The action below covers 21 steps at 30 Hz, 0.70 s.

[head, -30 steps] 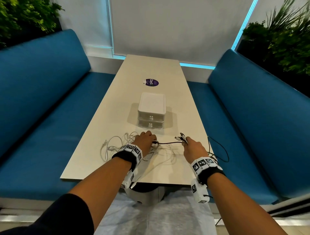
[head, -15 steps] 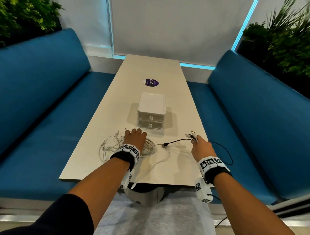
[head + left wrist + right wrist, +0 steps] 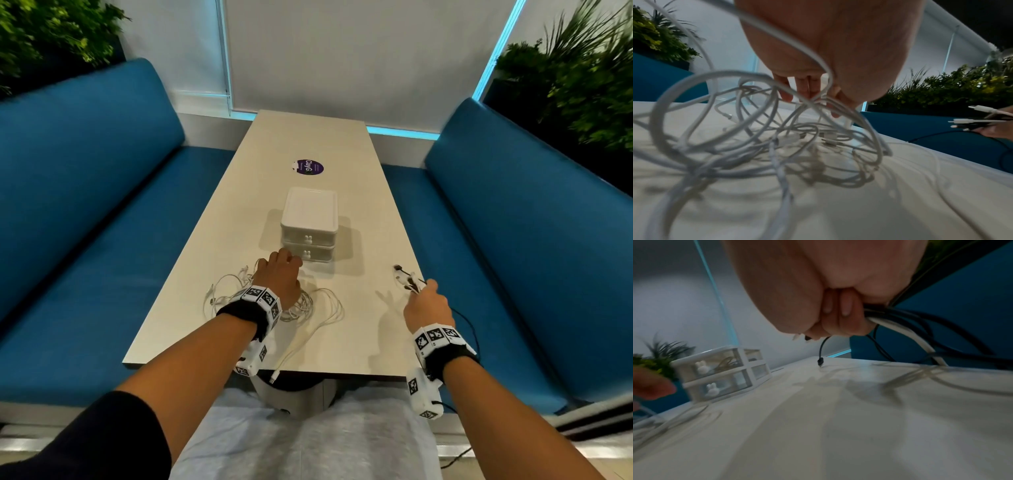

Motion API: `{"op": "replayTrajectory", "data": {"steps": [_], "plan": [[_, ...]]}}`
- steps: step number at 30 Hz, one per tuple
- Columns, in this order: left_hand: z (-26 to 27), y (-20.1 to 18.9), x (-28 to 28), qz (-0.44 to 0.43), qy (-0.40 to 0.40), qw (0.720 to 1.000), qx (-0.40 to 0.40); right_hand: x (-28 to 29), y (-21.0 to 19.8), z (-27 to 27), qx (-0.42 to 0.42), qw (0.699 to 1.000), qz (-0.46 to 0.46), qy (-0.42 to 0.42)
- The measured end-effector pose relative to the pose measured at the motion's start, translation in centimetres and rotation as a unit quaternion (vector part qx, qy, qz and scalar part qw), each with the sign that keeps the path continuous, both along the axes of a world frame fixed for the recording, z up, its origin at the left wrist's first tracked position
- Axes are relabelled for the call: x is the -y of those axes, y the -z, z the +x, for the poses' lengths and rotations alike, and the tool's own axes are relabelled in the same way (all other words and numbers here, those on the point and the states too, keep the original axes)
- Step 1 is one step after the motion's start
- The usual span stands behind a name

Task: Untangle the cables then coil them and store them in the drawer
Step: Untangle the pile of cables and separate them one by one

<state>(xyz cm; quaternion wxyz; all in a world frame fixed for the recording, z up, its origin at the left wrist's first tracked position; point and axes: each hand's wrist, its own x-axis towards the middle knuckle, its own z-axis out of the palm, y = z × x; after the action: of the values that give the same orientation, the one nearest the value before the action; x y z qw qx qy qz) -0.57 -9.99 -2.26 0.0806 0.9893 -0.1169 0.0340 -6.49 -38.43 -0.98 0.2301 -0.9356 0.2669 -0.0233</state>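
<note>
a long pale counter (image 3: 308, 144) runs toward a white roller blind (image 3: 359, 58) edged with cyan light. blue cushioned benches (image 3: 85, 178) flank it on both sides, with green plants (image 3: 575, 78) behind each backrest.

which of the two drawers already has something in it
The top drawer: through its clear front a loop of cable shows behind the rabbit knob. The bottom drawer shows nothing inside.

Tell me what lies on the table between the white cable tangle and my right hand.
Bare tabletop with only shadows, in the head view; one white loop's edge ends short of the right hand, which holds the pulled-out cable bundle.
</note>
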Motion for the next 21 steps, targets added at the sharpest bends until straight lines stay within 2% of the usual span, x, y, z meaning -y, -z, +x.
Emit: {"op": "replayTrajectory", "data": {"steps": [4, 7, 10, 14, 17, 21], "plan": [[-0.7, -1.0, 0.9, -0.029, 0.042, 0.999, 0.004, -1.5, 0.3, -0.6, 0.002, 0.996, -0.010, -0.088], [-1.6, -1.2, 1.1, -0.016, 0.155, 0.988, 0.007, -2.1, 0.8, -0.8, -0.040, 0.988, -0.047, -0.144], [-3.2, -0.6, 1.5, 0.051, 0.270, 0.961, 0.016, -2.3, 0.8, -0.7, -0.060, 0.983, -0.047, -0.167], [-4.3, 0.5, 2.0, 0.154, 0.375, 0.913, 0.050, -2.8, 0.5, -0.8, -0.082, 0.979, -0.007, -0.185], [-4.1, 0.3, 1.8, 0.163, 0.389, 0.904, 0.074, -3.2, 0.5, -1.1, -0.074, 0.973, 0.037, -0.215], [-3.6, 0.1, 1.5, 0.164, 0.353, 0.914, 0.115, -4.1, 0.5, -1.5, -0.061, 0.967, 0.054, -0.241]]}}
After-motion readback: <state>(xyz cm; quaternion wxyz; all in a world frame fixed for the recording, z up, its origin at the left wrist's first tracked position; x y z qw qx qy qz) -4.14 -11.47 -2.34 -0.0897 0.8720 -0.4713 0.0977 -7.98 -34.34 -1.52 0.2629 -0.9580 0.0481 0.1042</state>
